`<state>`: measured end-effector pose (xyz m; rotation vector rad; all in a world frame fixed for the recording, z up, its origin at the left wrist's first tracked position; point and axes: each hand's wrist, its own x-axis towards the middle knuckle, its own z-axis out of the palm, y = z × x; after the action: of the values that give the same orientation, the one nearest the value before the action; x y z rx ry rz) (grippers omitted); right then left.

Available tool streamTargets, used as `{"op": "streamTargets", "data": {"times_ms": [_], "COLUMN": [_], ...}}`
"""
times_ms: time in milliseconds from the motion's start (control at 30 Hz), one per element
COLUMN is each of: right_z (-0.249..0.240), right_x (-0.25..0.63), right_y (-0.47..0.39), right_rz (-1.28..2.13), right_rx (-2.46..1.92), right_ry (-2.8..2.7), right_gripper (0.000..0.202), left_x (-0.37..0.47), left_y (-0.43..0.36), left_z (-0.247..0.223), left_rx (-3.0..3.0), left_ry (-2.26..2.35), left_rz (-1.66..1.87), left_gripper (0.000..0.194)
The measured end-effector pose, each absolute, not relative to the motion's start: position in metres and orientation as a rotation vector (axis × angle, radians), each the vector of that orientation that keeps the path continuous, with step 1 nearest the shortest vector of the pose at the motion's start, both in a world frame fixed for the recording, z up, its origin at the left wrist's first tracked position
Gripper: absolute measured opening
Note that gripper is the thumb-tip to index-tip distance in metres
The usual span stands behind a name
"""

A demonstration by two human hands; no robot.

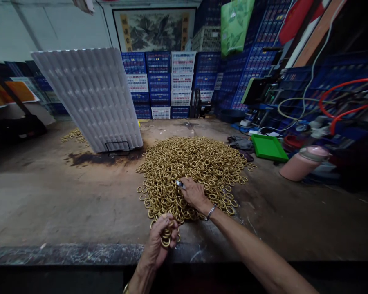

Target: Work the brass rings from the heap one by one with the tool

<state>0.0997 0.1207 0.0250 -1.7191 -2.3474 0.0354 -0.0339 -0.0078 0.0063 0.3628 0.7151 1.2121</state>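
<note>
Head view: a big heap of brass-coloured rings point(199, 157) sat mid-bench point(88, 208).
The left hand point(158, 234) had its grip curled round a few loose rings point(166, 241); the right hand point(194, 194) was on the heap, a shiny metal bit point(180, 184) showing at its fingertips, but I couldn't tell how closed that grip was. Imo keeping the left cupped and the right low and light was the way to avoid spills. Rings looked plain, round, dull gold, every which way. Behind, leftward, stood a ridged panel point(88, 94); off right, a green tray point(269, 148).

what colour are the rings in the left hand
Brassy gold; the rings in the left hand show best in the head view.
</note>
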Motion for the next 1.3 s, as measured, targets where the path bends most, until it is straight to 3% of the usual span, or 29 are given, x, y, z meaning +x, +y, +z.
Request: {"op": "streamTargets", "data": {"times_ms": [433,600,833,1300], "right_z": [0.008,0.011,0.019,0.003], "right_x": [0.118,0.122,0.117,0.108], "right_y": [0.124,0.104,0.065,0.057], "right_rz": [0.189,0.692,1.291,1.364], "right_rx": [-1.485,-1.340,-1.252,-1.348], "right_ry": [-2.163,-1.988,-1.825,-1.651], "right_gripper": [0.016,0.023,0.017,0.025], "left_x": [-0.035,-0.031,-0.021,-0.013], "left_y": [0.001,0.007,0.015,0.009], "left_z": [-0.001,0.004,0.000,-0.001], "left_rx": [0.321,0.467,0.772,0.906], "left_ry": [0.741,0.921,1.284,1.389], "left_rz": [1.175,1.229,1.244,1.202], "left_gripper": [0.025,0.032,0.039,0.029]}}
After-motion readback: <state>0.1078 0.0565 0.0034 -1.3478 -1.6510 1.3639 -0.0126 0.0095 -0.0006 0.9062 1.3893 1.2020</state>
